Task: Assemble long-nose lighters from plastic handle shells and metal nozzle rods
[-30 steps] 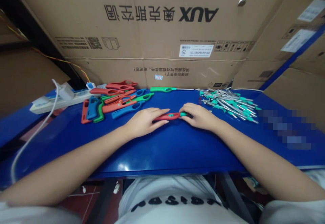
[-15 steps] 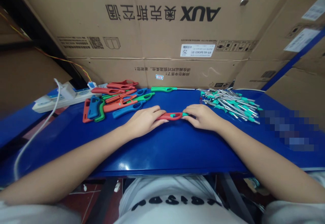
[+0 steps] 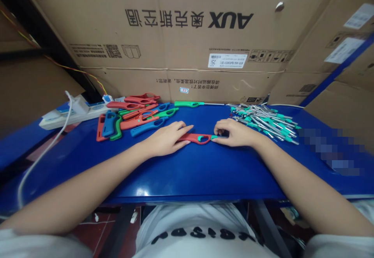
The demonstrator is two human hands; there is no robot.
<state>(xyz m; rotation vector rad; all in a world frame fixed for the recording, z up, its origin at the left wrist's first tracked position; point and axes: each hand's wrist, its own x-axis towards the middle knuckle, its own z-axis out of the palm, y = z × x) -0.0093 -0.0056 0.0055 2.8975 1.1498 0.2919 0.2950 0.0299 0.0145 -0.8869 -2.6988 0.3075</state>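
A red lighter casing (image 3: 191, 138) with a trigger opening lies level just above or on the blue table. My left hand (image 3: 165, 139) grips its left end between thumb and fingers, the index finger stretched out. Green plastic shows in the trigger opening and at the right end. There my right hand (image 3: 236, 132) has thumb and curled fingers around the lighter rod (image 3: 214, 136), whose green part meets the casing; most of the rod is hidden by the hand. A green lighter (image 3: 187, 104) with its metal rod attached lies behind, along the carton.
Red, blue and green lighter casings (image 3: 137, 118) are piled at left, near a white power strip (image 3: 73, 113) with a cable. At right lies a heap of metal rods with green parts (image 3: 269, 119). A large cardboard carton (image 3: 163, 51) walls off the back of the blue table (image 3: 175, 176).
The red casing has shifted slightly toward me and more green shows in its opening. My right-hand fingers have lifted and curled, with the thumb lower; my left index finger has straightened.
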